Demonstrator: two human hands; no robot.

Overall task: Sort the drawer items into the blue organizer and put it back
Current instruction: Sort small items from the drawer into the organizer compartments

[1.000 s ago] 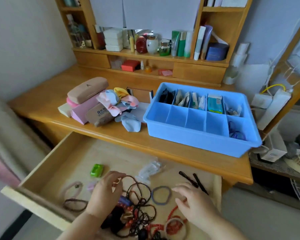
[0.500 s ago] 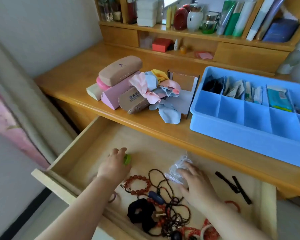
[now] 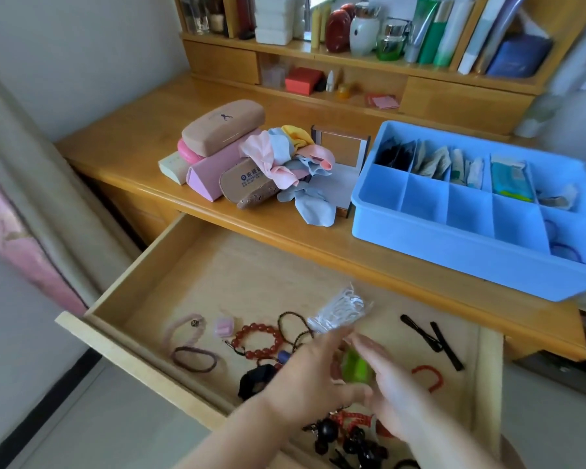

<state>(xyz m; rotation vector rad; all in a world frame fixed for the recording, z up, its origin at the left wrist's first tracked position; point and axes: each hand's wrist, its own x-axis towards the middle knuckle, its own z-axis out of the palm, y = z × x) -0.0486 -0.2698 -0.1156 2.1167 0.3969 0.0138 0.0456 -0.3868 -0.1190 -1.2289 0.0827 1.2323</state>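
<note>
The blue organizer stands on the desk at the right; its back compartments hold packets and its right front one holds hair ties. Below it the wooden drawer is pulled out. My left hand and right hand meet over the drawer's middle with a small green case between them. The left hand seems to hold it, and the right hand's straight fingers lie against it. A clear bag of floss picks lies just beyond the fingertips. A red bead bracelet, hair ties and black clips lie around.
Glasses cases and a heap of pastel cloths sit on the desk left of the organizer, with a small frame behind them. A shelf unit with bottles and jars runs along the back. More beads and dark trinkets crowd the drawer's front edge.
My left hand picked up the green case from the drawer's left part and carried it right. My right hand left the clear bag and came to meet it. The view tilted down.
</note>
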